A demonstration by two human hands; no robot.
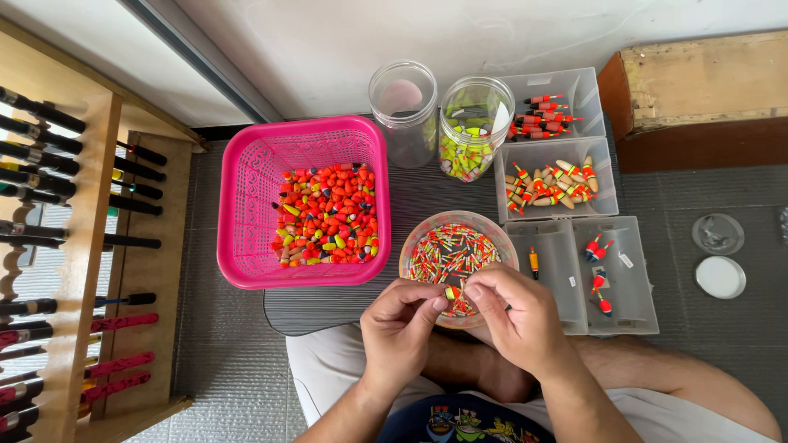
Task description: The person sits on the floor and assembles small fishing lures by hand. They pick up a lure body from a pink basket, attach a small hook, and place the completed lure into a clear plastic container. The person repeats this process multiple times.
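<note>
Fingertips of the left hand (400, 326) and right hand (510, 316) pinched one small float piece (451, 292) together over the near rim of the round bowl (416, 240). Left of the bowl sat the pink basket (246, 197); right of it, clear trays (632, 283); bare mat (328, 308) showed between.

The hands (460, 316) cover the near rim of the round tub (414, 246) and most of the small float (451, 292) pinched between them. The rod rack (90, 246) runs off the left edge, so its rods are cut short. The sticks in the tub are too small to tell apart. The wooden box (698, 82) is cut by the right edge.
</note>
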